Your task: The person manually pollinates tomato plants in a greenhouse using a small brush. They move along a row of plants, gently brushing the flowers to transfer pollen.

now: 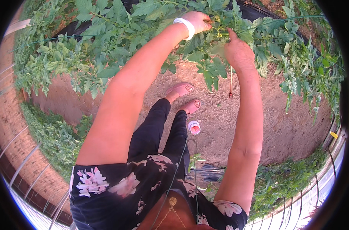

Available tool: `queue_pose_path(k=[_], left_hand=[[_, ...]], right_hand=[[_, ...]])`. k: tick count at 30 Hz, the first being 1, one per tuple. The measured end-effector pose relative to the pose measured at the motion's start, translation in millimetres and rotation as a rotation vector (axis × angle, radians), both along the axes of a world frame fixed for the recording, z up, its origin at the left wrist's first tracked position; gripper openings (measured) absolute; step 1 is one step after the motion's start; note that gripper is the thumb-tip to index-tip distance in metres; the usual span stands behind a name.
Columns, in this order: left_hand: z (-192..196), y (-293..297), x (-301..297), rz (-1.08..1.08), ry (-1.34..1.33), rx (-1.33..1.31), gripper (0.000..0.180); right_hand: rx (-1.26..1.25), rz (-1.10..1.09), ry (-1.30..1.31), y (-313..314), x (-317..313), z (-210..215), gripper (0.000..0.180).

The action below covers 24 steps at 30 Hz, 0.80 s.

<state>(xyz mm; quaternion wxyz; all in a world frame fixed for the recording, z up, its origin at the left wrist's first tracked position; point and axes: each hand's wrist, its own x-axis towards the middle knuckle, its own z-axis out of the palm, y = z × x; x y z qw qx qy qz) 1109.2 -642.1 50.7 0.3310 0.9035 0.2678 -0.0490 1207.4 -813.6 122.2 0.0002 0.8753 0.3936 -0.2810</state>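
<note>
A leafy tomato plant fills the far side, with a small cluster of yellow flowers between my hands. My left hand, a white band round its wrist, reaches into the leaves just left of the flowers. Its fingertips are pinched together; what lies between them is too small to tell. On the other side, my right hand points its index finger toward the flower stems, the other fingers curled. From under that hand a thin stick hangs down, its lower end dark red; the grip is partly hidden.
A small white cup with red inside is by my pink sandals, above the bare soil path. Green strings run through the plant row. Another leafy row grows behind me, before curved frame bars.
</note>
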Motion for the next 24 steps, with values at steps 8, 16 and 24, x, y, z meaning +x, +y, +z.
queue_pose_path(k=[8, 16, 24], left_hand=[[33.5, -23.7, 42.6, -0.699, -0.268, 0.760, 0.017], [21.0, -5.0, 71.6, -0.901, -0.001, 0.905, 0.017], [33.6, -15.3, 80.0, -1.036, 0.485, 0.742, 0.017]], right_hand=[[-0.008, -0.057, 0.023, -3.8, 8.4, -1.9, 0.058], [-0.056, -0.045, 0.046, -1.2, 9.4, 2.5, 0.061], [-0.069, -0.044, 0.054, 2.3, 3.3, 2.7, 0.061]])
